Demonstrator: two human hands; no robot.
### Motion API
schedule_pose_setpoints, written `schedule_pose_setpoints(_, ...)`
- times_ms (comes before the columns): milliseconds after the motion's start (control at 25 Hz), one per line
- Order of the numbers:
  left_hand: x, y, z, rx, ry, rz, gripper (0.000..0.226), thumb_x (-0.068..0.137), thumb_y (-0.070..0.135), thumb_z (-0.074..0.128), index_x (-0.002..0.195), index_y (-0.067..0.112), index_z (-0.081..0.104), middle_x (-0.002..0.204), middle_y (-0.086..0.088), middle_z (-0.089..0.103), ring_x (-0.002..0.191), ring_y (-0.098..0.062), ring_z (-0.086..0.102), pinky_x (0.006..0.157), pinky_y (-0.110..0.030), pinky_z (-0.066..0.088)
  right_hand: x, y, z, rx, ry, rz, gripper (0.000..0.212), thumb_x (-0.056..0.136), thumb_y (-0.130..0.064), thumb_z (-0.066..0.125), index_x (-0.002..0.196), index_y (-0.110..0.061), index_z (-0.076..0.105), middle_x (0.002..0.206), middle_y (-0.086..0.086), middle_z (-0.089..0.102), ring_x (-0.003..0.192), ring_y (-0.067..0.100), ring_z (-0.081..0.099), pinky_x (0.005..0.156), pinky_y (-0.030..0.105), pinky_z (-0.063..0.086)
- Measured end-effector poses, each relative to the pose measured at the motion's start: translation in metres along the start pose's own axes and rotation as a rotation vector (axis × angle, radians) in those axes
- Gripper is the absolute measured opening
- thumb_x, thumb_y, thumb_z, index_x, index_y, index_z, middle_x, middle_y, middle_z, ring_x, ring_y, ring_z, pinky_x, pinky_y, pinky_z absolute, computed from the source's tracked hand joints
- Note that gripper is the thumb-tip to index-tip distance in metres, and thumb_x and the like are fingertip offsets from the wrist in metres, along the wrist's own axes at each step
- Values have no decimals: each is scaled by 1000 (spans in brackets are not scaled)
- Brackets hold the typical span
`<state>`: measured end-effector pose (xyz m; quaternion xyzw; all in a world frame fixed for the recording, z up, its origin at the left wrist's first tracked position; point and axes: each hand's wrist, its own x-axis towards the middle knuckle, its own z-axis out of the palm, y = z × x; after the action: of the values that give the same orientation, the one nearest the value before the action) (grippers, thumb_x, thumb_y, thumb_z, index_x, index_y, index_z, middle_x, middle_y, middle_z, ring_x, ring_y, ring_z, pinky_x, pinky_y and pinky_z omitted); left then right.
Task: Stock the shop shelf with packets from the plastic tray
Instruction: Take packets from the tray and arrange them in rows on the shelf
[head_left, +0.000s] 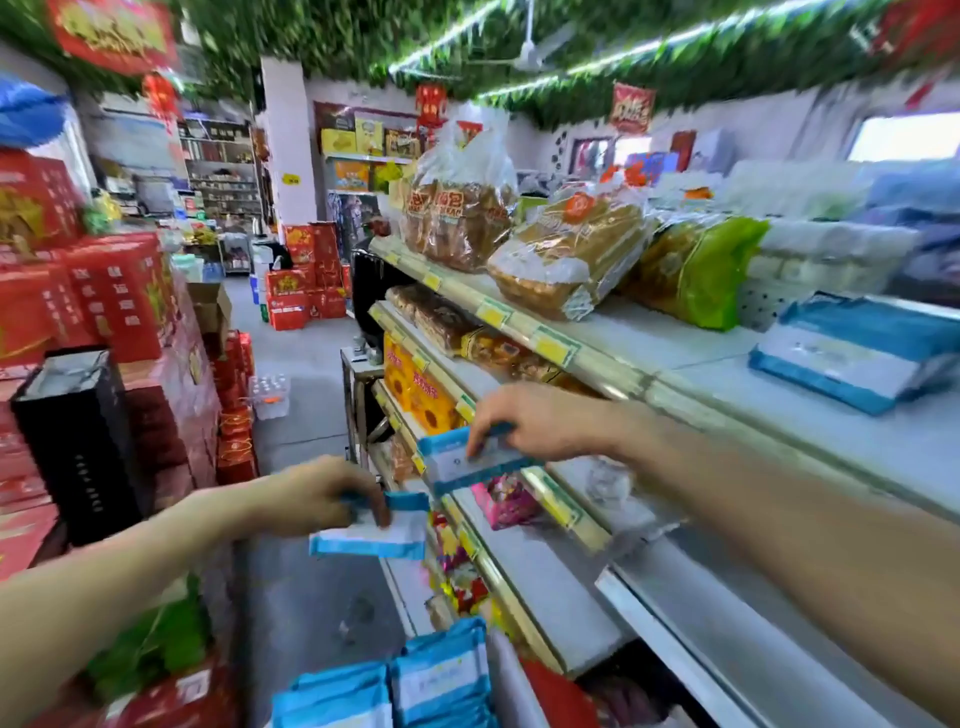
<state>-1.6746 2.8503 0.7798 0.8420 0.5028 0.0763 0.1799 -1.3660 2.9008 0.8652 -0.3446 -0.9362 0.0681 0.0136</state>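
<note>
My left hand (317, 496) grips a blue-and-white packet (382, 535) in the aisle, just left of the shelf unit. My right hand (535, 421) pinches a second blue-and-white packet (462, 460) by its upper edge, in front of the middle shelves. More such packets (415, 680) stand stacked at the bottom of the view; the tray under them is hidden. Another blue-and-white packet (857, 348) lies flat on the top shelf (727, 374) at the right.
Bagged breads (566, 254) and a green bag (711, 270) fill the far part of the top shelf. Orange boxes (415, 389) and pink sweets (506, 499) sit on lower shelves. Red gift boxes (114, 296) and a black box (78, 441) line the aisle's left side.
</note>
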Motion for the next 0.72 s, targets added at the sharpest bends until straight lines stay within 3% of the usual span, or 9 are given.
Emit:
schedule_pose_setpoints(160, 77, 91, -107, -88, 119, 225, 52, 89, -4, 66, 97, 46, 77, 114, 23, 71, 105, -4, 66, 96, -34, 53, -100, 48, -140, 5, 233, 221, 49, 82, 6, 61, 102, -35, 79, 111, -13, 67, 101, 9, 60, 95, 37, 49)
schedule_pose_setpoints(320, 147, 193, -151, -68, 131, 454, 32, 88, 17, 68, 104, 43, 77, 114, -1, 71, 97, -28, 65, 87, -50, 53, -231, 99, -201, 10, 406, 451, 53, 86, 4, 67, 106, -44, 76, 121, -18, 66, 108, 2, 60, 97, 38, 50)
schedule_pose_setpoints(400, 179, 243, -159, -26, 127, 526, 30, 84, 25, 68, 104, 46, 76, 113, -5, 71, 99, -32, 65, 90, -55, 52, -296, 125, -207, 35, 468, 576, 59, 87, 7, 66, 108, -48, 73, 125, -21, 62, 110, -6, 58, 100, 38, 50)
schedule_pose_setpoints(480, 207, 287, -160, -51, 110, 580, 33, 89, 14, 71, 103, 43, 78, 114, 0, 71, 103, -28, 64, 95, -53, 51, -352, 148, -202, 47, 483, 710, 64, 88, 9, 64, 109, -51, 71, 135, -17, 56, 119, 8, 59, 105, 39, 48)
schedule_pose_setpoints(560, 229, 325, -155, -52, 101, 603, 39, 91, 3, 71, 102, 40, 79, 116, 7, 70, 107, -20, 64, 100, -45, 51, -396, 168, -187, 70, 494, 833, 63, 86, 12, 63, 108, -46, 73, 139, -15, 51, 125, 15, 52, 106, 32, 42)
schedule_pose_setpoints(720, 265, 383, -137, -69, 77, 620, 42, 90, -2, 68, 100, 37, 79, 124, 11, 68, 113, -14, 63, 101, -35, 52, -444, 206, -149, 37, 463, 967, 57, 83, 16, 63, 110, -33, 74, 131, -6, 61, 112, 15, 58, 101, 30, 46)
